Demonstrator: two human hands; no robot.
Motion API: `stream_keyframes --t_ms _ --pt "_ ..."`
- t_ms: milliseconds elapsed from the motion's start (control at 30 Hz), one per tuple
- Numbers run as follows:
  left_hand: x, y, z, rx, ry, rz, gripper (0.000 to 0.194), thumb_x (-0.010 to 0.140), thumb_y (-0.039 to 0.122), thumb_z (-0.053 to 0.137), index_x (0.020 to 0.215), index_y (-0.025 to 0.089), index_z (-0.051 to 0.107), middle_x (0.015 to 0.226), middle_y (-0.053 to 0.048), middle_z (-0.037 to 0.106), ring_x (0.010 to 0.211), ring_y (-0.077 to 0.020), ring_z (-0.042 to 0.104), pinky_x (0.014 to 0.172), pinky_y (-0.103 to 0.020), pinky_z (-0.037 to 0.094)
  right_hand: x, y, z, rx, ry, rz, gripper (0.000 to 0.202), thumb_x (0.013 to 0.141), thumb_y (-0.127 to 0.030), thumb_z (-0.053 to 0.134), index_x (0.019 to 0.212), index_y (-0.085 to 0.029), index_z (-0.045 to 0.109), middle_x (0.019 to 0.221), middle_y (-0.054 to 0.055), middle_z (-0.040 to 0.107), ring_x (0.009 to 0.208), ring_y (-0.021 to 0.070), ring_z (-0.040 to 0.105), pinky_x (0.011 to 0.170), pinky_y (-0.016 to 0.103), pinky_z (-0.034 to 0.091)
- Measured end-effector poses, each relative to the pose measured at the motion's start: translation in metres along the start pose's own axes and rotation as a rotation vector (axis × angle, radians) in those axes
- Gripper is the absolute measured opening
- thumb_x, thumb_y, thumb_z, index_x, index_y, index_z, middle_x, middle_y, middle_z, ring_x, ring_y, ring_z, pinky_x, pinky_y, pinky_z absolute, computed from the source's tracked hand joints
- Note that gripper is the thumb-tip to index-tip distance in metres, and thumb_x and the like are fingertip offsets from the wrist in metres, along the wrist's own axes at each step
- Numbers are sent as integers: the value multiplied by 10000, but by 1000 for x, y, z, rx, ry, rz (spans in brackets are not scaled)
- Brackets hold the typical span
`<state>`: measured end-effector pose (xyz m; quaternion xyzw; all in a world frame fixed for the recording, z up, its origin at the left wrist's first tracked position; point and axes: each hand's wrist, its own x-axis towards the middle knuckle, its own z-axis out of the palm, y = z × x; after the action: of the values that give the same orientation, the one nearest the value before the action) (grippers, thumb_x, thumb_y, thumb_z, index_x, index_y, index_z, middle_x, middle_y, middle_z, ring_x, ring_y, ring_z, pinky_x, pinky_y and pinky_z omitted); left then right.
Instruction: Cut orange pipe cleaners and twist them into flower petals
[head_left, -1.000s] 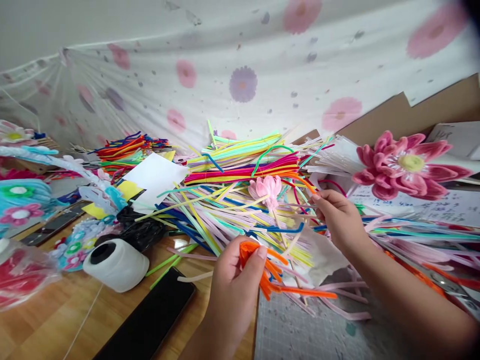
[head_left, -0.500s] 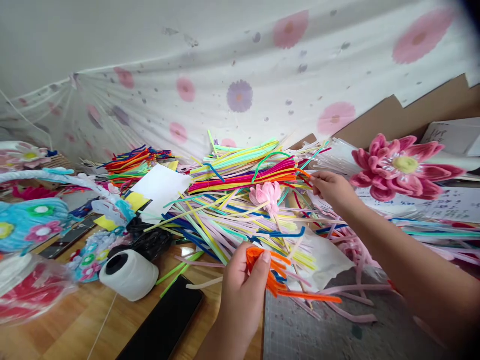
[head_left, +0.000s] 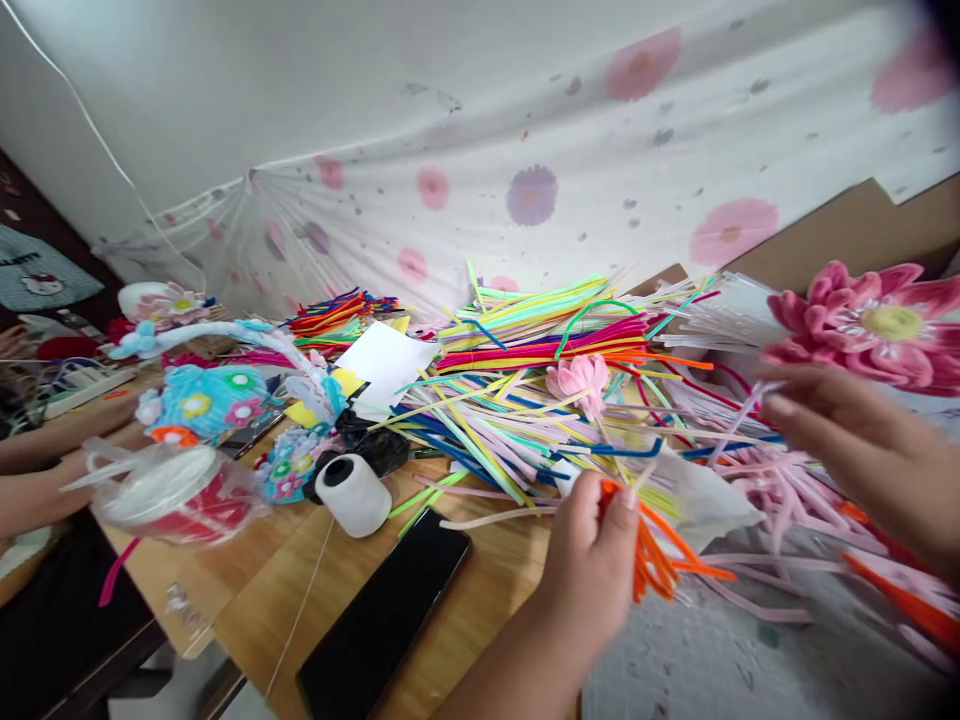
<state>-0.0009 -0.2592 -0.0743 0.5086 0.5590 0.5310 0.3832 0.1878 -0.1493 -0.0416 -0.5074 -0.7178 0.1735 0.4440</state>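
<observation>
My left hand (head_left: 592, 550) is closed round a bunch of folded orange pipe cleaners (head_left: 652, 560), low in the middle of the view. On the right, my right hand (head_left: 840, 430) is blurred, with a thin pale lilac strand (head_left: 739, 425) at its fingertips. Between and behind the hands lies a big heap of coloured pipe cleaners (head_left: 465, 425). A light pink flower (head_left: 581, 380) on a stem rests on the heap. A large dark pink flower (head_left: 885, 320) stands behind my right hand.
A black phone (head_left: 386, 610), a white thread cone (head_left: 354, 495) and a bagged red-and-white tub (head_left: 180, 495) lie on the wooden table (head_left: 262, 570). Blue flower pieces (head_left: 214, 400) sit behind the tub. Another person's arms (head_left: 52, 470) show at the left edge.
The view has swung left, bringing another person's arms in. My right hand has come away from the orange pipe cleaner in the pile and moved right and nearer. My left hand still holds its orange bunch.
</observation>
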Motion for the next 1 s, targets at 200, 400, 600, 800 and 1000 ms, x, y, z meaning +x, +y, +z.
stream_keyframes --t_ms 200,400,600,800,1000 --pt "-16 -13 22 149 -225 92 294 816 448 351 712 196 462 649 -3 468 606 -133 421 533 -232 318 -82 -13 10 191 -734 -152 104 721 -365 566 801 -317 614 790 85 632 722 259 586 615 344 494" --pt "-24 -9 29 104 -436 98 297 800 448 386 762 184 518 614 21 449 568 -109 425 492 -212 304 -99 -9 -6 314 -655 -33 131 731 -377 558 703 -260 611 623 61 592 562 202 557 504 270 465" --pt "-22 -11 37 105 -520 -4 178 739 302 482 619 172 496 516 51 408 461 -73 358 425 -186 265 -118 9 -15 349 -532 41 213 762 -409 523 705 -221 603 621 57 594 546 178 532 475 250 431" --pt "-21 -13 42 20 -570 -152 167 739 263 482 603 165 479 474 48 475 408 -60 420 419 -168 321 -120 15 -15 477 -564 -10 298 813 -377 457 648 -174 600 668 16 562 619 134 527 584 231 430" --pt "-20 -11 45 -59 -625 -202 147 714 289 551 710 142 551 552 20 528 449 -71 471 438 -180 370 -119 22 -14 637 -638 164 200 777 -339 516 734 -156 582 646 -10 554 557 95 503 504 205 401"
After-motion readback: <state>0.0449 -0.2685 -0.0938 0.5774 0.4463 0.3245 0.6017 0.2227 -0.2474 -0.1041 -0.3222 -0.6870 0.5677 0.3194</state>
